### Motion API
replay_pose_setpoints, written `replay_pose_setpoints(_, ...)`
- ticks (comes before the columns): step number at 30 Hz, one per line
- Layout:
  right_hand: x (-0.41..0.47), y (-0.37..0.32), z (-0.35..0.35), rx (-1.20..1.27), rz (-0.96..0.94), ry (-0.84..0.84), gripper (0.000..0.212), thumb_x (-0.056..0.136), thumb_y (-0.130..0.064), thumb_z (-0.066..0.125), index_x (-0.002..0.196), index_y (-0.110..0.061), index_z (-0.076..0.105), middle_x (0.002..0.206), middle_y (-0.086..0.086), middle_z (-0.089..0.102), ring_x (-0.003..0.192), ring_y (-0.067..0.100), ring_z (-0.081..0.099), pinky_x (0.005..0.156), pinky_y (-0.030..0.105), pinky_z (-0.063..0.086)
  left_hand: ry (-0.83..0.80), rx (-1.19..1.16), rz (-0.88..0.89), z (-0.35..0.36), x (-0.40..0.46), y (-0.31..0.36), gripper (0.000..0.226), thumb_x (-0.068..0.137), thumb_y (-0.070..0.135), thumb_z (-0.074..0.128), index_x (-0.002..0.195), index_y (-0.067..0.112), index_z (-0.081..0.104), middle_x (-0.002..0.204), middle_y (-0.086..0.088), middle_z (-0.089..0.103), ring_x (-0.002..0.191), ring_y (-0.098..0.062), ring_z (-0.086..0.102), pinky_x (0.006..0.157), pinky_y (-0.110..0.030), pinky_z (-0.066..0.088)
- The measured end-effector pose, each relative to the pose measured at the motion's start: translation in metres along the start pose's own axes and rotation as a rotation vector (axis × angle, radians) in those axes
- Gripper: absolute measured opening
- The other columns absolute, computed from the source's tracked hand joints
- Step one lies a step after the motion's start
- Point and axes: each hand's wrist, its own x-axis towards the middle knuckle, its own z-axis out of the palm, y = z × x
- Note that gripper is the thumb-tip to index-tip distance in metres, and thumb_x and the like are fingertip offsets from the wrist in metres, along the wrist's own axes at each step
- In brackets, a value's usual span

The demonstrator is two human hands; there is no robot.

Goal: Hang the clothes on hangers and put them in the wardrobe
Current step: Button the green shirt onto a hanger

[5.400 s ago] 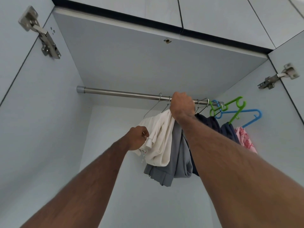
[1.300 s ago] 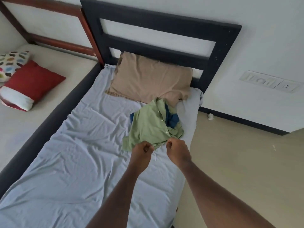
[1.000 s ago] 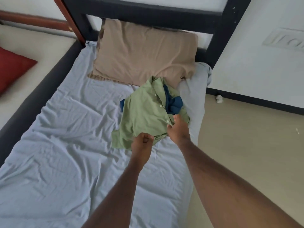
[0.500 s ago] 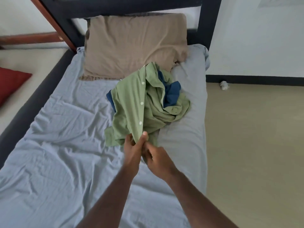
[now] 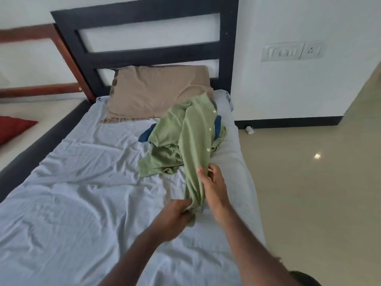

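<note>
Lifted since earlier, green shirt [image 5: 186, 139] stretches above bed [image 5: 82, 182]; left hand [image 5: 175, 215] fingers clamped on hem, right hand [image 5: 214, 188] fingers pinching placket.

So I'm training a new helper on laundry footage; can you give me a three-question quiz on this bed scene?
1. True or false: the left hand grips the hem end of the green shirt.
2. What lies under the shirt? A) blue garment B) red towel C) hanger
3. Fill in: the right hand holds the shirt along its ____ edge.

Key: 1 true; 2 A; 3 buttoned.
</note>
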Motion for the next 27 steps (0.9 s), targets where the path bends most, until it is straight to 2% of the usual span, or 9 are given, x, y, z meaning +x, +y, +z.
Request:
replay_pose_setpoints(3,-0.032,0.008,0.017,-0.208,-0.056,0.047,0.033,0.087,-0.035,0.067,0.117,-0.022,0.066,0.106,-0.001,0.074,0.098,0.019,0.070,0.088,0.043,0.057,-0.096,-0.065,0.009,-0.012,-0.071,-0.002,0.023,0.079,0.024,0.069,0.061,0.025,0.055,0.062,0.006,0.048,0.060,-0.004,0.046,0.058,-0.029,0.039)
replay_pose_setpoints(6,-0.073,0.022,0.039,-0.608,-0.160,-0.145,0.040,0.079,-0.047,0.056,0.108,-0.023,0.069,0.106,0.002,0.074,0.106,0.028,0.067,0.094,0.047,0.052,0.321,-0.423,-0.110,-0.031,-0.105,0.003,0.041,0.073,0.055,0.072,0.077,0.015,0.072,0.075,-0.005,0.065,0.069,-0.018,0.063,0.059,-0.030,0.047)
replay_pose_setpoints(9,-0.125,0.029,0.058,-1.005,-0.327,-0.506,0.053,0.083,-0.053,0.041,0.122,-0.028,0.067,0.137,0.005,0.062,0.136,0.028,0.046,0.115,0.049,0.032,0.696,-0.244,-0.116,-0.038,-0.110,0.010,0.061,0.067,0.069,0.067,0.113,0.028,0.062,0.111,0.010,0.065,0.104,-0.007,0.062,0.081,-0.032,0.053)
replay_pose_setpoints(13,-0.163,0.033,0.059,-1.398,-0.167,-0.702,0.062,0.101,-0.033,0.048,0.156,-0.014,0.029,0.163,0.017,0.025,0.149,0.037,0.023,0.119,0.056,0.021,0.192,0.316,-0.033,-0.020,-0.081,0.028,0.094,0.053,0.075,0.071,0.138,0.045,0.044,0.137,0.022,0.043,0.128,-0.003,0.041,0.105,-0.037,0.033)
replay_pose_setpoints(16,-0.167,0.037,0.042,-1.271,-0.152,-0.802,0.056,0.093,-0.035,0.062,0.145,-0.021,0.051,0.149,0.007,0.050,0.138,0.028,0.043,0.118,0.040,0.033,-0.118,0.590,-0.180,-0.001,-0.060,0.013,0.078,0.070,0.062,0.069,0.141,0.053,0.039,0.147,0.016,0.039,0.139,-0.019,0.035,0.112,-0.053,0.025)
replay_pose_setpoints(18,-0.164,0.033,0.021,-1.084,-0.147,-0.686,0.034,0.083,-0.031,0.068,0.117,-0.025,0.073,0.118,-0.003,0.073,0.112,0.017,0.064,0.103,0.034,0.050,-0.190,0.632,-0.230,0.002,-0.056,-0.005,0.058,0.083,0.050,0.062,0.139,0.051,0.046,0.149,0.013,0.037,0.140,-0.024,0.032,0.107,-0.060,0.030)
replay_pose_setpoints(22,-0.134,0.019,-0.014,-0.803,-0.323,0.067,0.013,0.077,-0.018,0.060,0.080,-0.019,0.072,0.078,-0.004,0.072,0.074,0.015,0.066,0.072,0.038,0.057,-0.162,0.680,-0.194,0.006,-0.061,-0.021,0.050,0.090,0.031,0.051,0.139,0.045,0.050,0.151,0.012,0.034,0.139,-0.023,0.029,0.104,-0.054,0.034)
replay_pose_setpoints(24,-0.116,0.009,-0.030,-0.873,-0.286,0.302,0.025,0.079,-0.010,0.061,0.100,-0.023,0.066,0.102,-0.004,0.066,0.094,0.020,0.062,0.084,0.043,0.055,-0.155,0.555,-0.227,0.003,-0.061,-0.026,0.051,0.088,0.023,0.051,0.136,0.041,0.055,0.151,0.013,0.038,0.139,-0.020,0.029,0.102,-0.049,0.031)
replay_pose_setpoints(27,-0.099,0.004,-0.049,-1.003,0.083,0.245,0.063,0.083,-0.011,0.065,0.141,-0.020,0.040,0.130,0.009,0.053,0.117,0.035,0.054,0.090,0.043,0.048,-0.082,0.304,-0.321,-0.011,-0.064,-0.025,0.036,0.085,0.034,0.049,0.113,0.030,0.070,0.128,0.006,0.063,0.125,-0.021,0.048,0.098,-0.042,0.025)
